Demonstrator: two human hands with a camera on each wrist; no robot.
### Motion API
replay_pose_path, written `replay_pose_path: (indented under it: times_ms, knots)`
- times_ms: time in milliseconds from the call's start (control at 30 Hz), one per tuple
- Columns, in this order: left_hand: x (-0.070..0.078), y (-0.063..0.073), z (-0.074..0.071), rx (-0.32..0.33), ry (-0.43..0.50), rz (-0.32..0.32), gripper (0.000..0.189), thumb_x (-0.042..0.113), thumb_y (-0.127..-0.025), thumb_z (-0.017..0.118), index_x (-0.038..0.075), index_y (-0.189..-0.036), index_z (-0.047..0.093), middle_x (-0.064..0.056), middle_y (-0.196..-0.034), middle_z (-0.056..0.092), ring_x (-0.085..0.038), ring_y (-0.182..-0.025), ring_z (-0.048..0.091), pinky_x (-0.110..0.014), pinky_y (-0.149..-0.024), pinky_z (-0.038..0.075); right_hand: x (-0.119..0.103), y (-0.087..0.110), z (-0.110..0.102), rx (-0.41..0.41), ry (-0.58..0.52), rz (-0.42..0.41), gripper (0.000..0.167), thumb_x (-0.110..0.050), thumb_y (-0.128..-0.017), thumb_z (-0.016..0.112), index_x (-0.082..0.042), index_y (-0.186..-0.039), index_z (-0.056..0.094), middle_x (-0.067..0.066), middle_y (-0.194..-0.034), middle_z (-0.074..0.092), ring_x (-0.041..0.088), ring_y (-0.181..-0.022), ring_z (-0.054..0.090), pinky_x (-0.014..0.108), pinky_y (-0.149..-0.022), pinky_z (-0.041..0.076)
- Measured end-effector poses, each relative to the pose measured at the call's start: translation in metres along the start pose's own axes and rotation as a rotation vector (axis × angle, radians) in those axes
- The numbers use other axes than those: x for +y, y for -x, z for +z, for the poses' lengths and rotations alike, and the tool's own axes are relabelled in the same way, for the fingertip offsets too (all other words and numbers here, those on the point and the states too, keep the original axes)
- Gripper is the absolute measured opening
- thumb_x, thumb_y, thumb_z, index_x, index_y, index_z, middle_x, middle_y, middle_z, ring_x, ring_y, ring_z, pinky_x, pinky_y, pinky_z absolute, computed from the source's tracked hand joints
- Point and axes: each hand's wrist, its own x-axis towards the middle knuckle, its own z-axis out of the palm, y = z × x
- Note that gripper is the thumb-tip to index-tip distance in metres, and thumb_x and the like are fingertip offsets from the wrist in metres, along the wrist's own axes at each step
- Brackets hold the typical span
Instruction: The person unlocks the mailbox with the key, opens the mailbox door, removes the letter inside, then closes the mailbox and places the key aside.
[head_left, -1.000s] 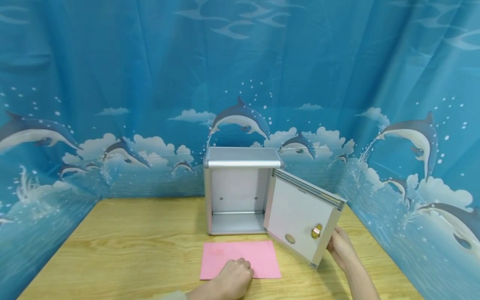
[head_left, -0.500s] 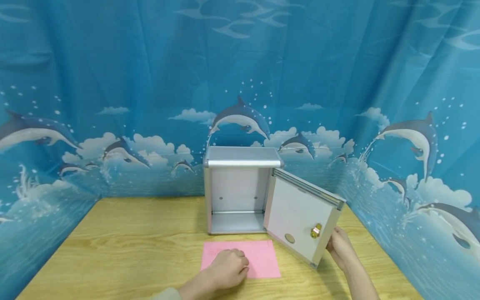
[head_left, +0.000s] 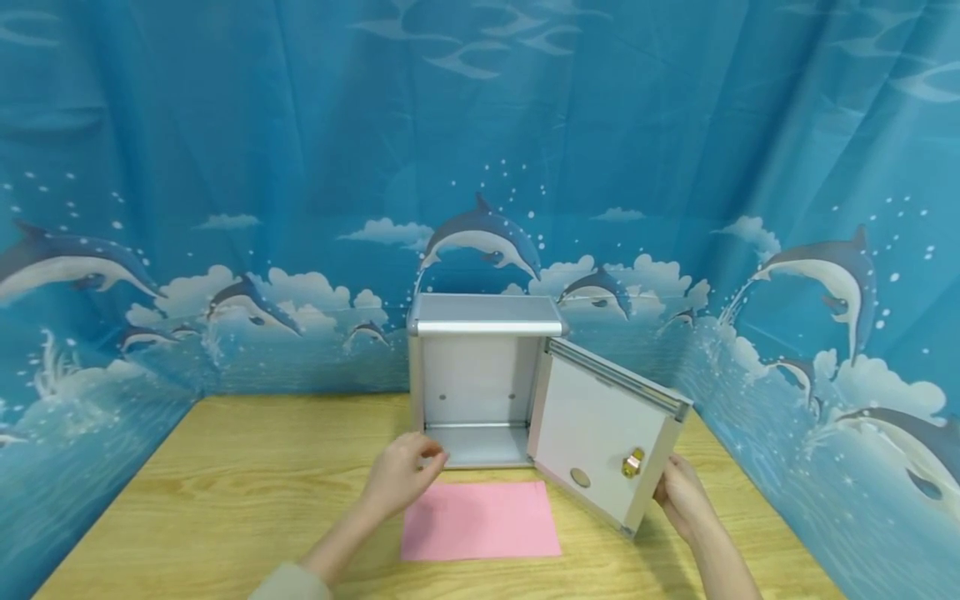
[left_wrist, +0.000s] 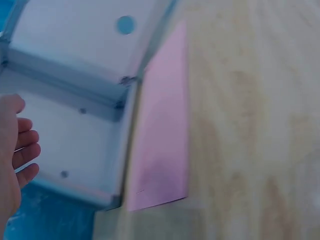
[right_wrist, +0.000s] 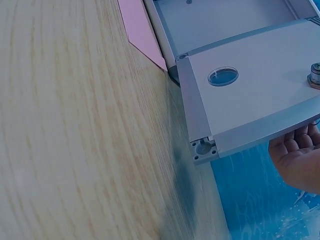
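Observation:
A silver-framed white metal letter box (head_left: 480, 392) stands on the table with its door (head_left: 600, 433) swung out to the right. The door's inner face carries a brass-coloured cam lock (head_left: 633, 462) and a round hole. My right hand (head_left: 681, 492) holds the door's free edge, its fingers partly hidden behind it; in the right wrist view the fingers (right_wrist: 302, 139) curl at that edge. A pink envelope (head_left: 480, 521) lies flat in front of the box. My left hand (head_left: 401, 473), fingers loosely bent and holding nothing, hovers by the box's lower left front corner, above the envelope's left end.
The wooden table (head_left: 262, 483) runs left and right of the box. Behind it and along both sides hangs a blue curtain (head_left: 300, 167) printed with dolphins and clouds. The door juts forward over the table's right part.
My left hand has lifted off the envelope and moved up and left to the box's lower corner. The envelope, door and right hand look unmoved.

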Motion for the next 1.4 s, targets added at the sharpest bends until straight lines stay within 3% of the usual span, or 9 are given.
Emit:
replay_pose_path:
  times_ms: [100, 300, 633, 833, 1033, 1400]
  knots:
    - [-0.003, -0.011, -0.015, 0.044, 0.082, -0.148, 0.006, 0.009, -0.077, 0.072, 0.008, -0.078, 0.067, 0.002, -0.073, 0.062, -0.013, -0.067, 0.058, -0.026, -0.062, 0.05, 0.0, 0.0, -0.001, -0.003, 0.007, -0.005, 0.023, -0.023, -0.099, 0.044, -0.027, -0.089, 0.064, -0.007, -0.083, 0.065, 0.008, -0.076, 0.06, 0.025, -0.071, 0.046]
    - [-0.015, -0.038, -0.046, 0.136, 0.16, -0.212, 0.01, 0.005, -0.08, 0.07, -0.001, -0.086, 0.066, -0.006, -0.076, 0.063, -0.017, -0.067, 0.058, -0.028, -0.06, 0.049, -0.001, -0.001, 0.0, -0.001, -0.001, 0.0, 0.02, -0.021, -0.099, 0.044, -0.023, -0.09, 0.063, -0.005, -0.082, 0.065, 0.009, -0.076, 0.061, 0.025, -0.071, 0.047]
    - [-0.024, -0.079, -0.081, 0.047, 0.198, -0.327, 0.027, 0.022, -0.091, 0.061, -0.001, -0.106, 0.063, -0.012, -0.094, 0.063, -0.023, -0.082, 0.059, -0.037, -0.071, 0.05, -0.001, -0.002, 0.0, -0.006, 0.005, -0.008, 0.02, -0.022, -0.098, 0.044, -0.022, -0.09, 0.063, -0.005, -0.079, 0.065, 0.009, -0.073, 0.06, 0.025, -0.069, 0.047]
    - [-0.019, -0.104, -0.092, 0.033, 0.209, -0.314, 0.032, 0.027, -0.093, 0.058, 0.0, -0.11, 0.062, -0.013, -0.101, 0.063, -0.024, -0.089, 0.059, -0.041, -0.076, 0.049, -0.001, -0.003, 0.0, -0.005, -0.004, -0.012, 0.021, -0.02, -0.098, 0.045, -0.022, -0.089, 0.063, -0.005, -0.079, 0.065, 0.008, -0.073, 0.06, 0.025, -0.069, 0.048]
    - [-0.012, -0.124, -0.097, 0.012, 0.185, -0.232, 0.029, 0.023, -0.092, 0.059, 0.001, -0.111, 0.063, -0.012, -0.101, 0.061, -0.024, -0.091, 0.056, -0.04, -0.076, 0.048, -0.002, -0.003, 0.0, -0.005, -0.006, -0.007, 0.018, -0.021, -0.098, 0.046, -0.024, -0.091, 0.062, -0.006, -0.082, 0.065, 0.008, -0.076, 0.06, 0.025, -0.07, 0.047]
    - [-0.001, -0.151, -0.103, -0.146, 0.112, -0.106, 0.022, 0.021, -0.091, 0.06, 0.004, -0.103, 0.069, -0.012, -0.106, 0.057, -0.027, -0.097, 0.052, -0.04, -0.077, 0.043, -0.004, -0.002, 0.001, 0.001, 0.003, -0.005, 0.021, -0.016, -0.097, 0.045, -0.022, -0.087, 0.064, -0.006, -0.076, 0.064, 0.007, -0.072, 0.059, 0.025, -0.068, 0.047]
